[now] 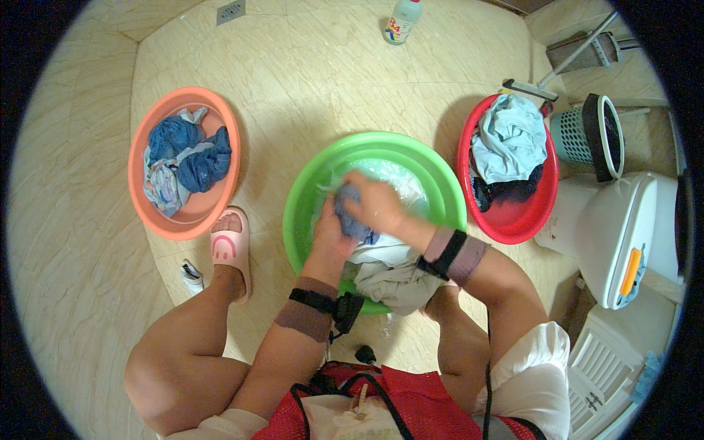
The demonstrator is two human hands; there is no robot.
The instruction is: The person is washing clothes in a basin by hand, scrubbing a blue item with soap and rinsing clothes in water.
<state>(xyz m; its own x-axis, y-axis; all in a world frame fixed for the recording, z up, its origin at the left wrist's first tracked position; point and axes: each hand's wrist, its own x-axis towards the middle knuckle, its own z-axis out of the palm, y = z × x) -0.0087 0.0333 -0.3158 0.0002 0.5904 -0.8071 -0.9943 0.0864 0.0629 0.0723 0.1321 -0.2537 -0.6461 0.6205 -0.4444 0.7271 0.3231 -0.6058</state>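
While the person squats over the green basin [301, 198] at the middle of the floor, both hands are closed on one bunched piece of blue-grey cloth [350, 214] held just above the soapy water. The left hand [330, 229] grips the wad from underneath at about seven o'clock of the basin's centre, and the right hand [375, 202] folds over its top, knuckles up, so the two press against each other through the fabric. A pale grey-white garment [392, 279] trails out of the water and hangs over the basin's near rim at six o'clock.

Soaked like that, the cloth looks limp, heavy with water and slick with suds; I judge it will sag and slide unless a thick fold is gathered into each fist, with the hands kept close together. Nothing about it seems fragile, though a thin weave could stretch if pulled from one corner.

At nine o'clock sits an orange basin [139, 183] with dark blue clothes [191, 154] heaped inside, just beyond a pink slipper [229, 246] on the person's left foot. At three o'clock a red basin [524, 224] holds a light blue garment [510, 136] over something dark. A white bottle [402, 18] stands at twelve o'clock, well apart from the basins.
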